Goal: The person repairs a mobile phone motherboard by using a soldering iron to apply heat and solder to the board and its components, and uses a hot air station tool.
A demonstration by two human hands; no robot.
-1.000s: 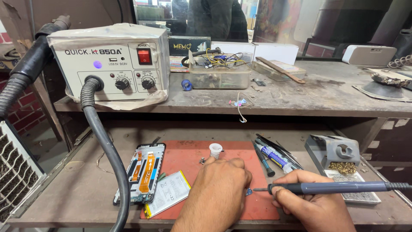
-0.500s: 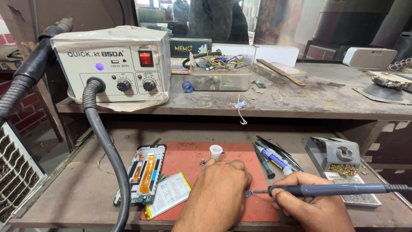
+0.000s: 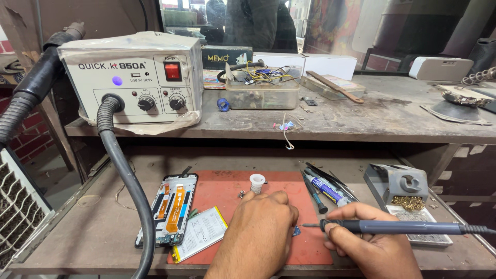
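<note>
Head view: one hot-air station (image 3: 132,77) upper left, one red mat (image 3: 237,201) lower centre, one opened phone (image 3: 169,207), one battery (image 3: 200,233). Left hand (image 3: 258,232) pressed flat on mat, grip open. Right hand (image 3: 372,243) closed around one soldering iron (image 3: 392,227), lower right.

Even daylight from window behind bench; soft shadow under shelf; sharp focus, wide-angle bending at edges.

Single head camera looks down, close over the workbench (image 3: 77,227)
</note>
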